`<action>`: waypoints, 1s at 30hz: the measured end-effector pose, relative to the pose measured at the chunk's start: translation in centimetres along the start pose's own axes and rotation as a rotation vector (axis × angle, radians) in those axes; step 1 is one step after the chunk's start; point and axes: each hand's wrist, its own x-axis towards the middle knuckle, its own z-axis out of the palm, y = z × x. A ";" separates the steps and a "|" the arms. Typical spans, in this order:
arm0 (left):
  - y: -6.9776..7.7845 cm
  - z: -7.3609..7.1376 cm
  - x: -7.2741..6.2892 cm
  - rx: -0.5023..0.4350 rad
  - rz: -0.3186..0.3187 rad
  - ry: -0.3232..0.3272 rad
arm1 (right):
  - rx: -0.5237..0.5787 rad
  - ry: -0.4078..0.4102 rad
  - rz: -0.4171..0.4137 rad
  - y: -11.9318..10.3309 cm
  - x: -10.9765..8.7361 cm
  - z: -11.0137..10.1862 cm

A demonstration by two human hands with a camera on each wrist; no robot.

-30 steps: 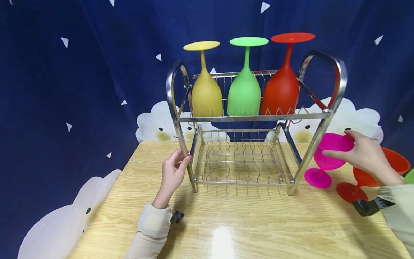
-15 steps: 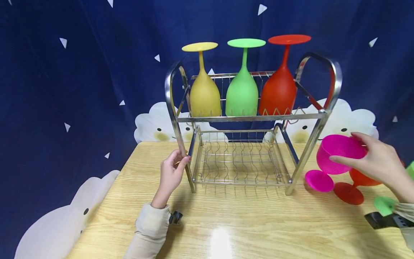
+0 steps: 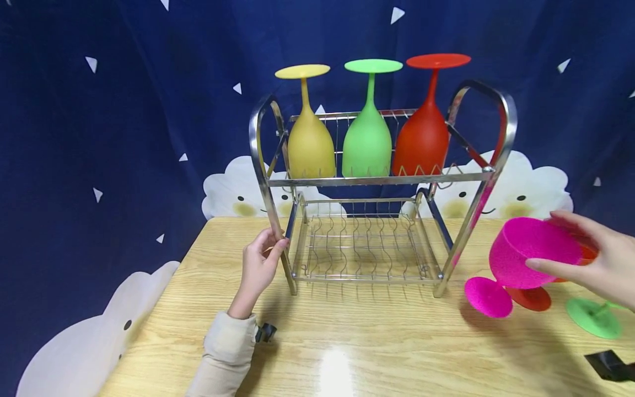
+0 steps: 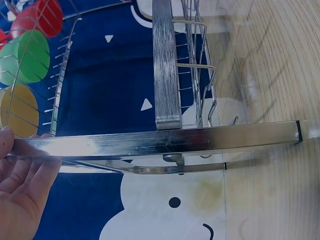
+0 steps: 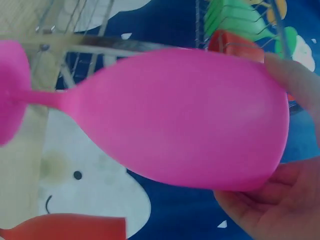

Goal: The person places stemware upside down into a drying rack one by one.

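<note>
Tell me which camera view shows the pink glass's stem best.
Right wrist: the stem lies side-on between bowl and foot. The head view shows only a short bit; the left wrist, none of it.

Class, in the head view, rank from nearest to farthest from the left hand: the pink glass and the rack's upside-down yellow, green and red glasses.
1. Yellow glass, upper tier, left.
2. Green glass, upper tier, middle.
3. Red glass, upper tier, right.
4. Pink glass, right of the rack, in the right hand.
</note>
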 end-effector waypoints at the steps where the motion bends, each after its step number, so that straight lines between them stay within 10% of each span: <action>1: 0.0 0.0 0.0 -0.001 -0.003 0.000 | 0.021 -0.004 -0.013 -0.3 -0.2 -0.1; 11: 0.2 -0.1 -0.1 -0.005 -0.008 0.008 | 0.095 -0.063 -0.150 -3.1 -1.5 0.1; 15: -0.5 -0.1 -0.5 -0.006 0.003 0.108 | 0.155 -0.087 -0.199 -4.4 -2.0 1.0; 21: -1.1 0.0 -1.6 0.025 0.228 0.277 | 0.359 -0.065 -0.288 -6.4 -2.3 3.2; 25: -0.7 0.6 -2.3 -0.078 0.328 0.103 | 0.517 -0.041 -0.353 -7.8 -2.4 4.1; 30: -0.7 1.7 -3.2 -0.230 0.198 -0.190 | 0.884 -0.045 -0.428 -9.3 -2.2 5.2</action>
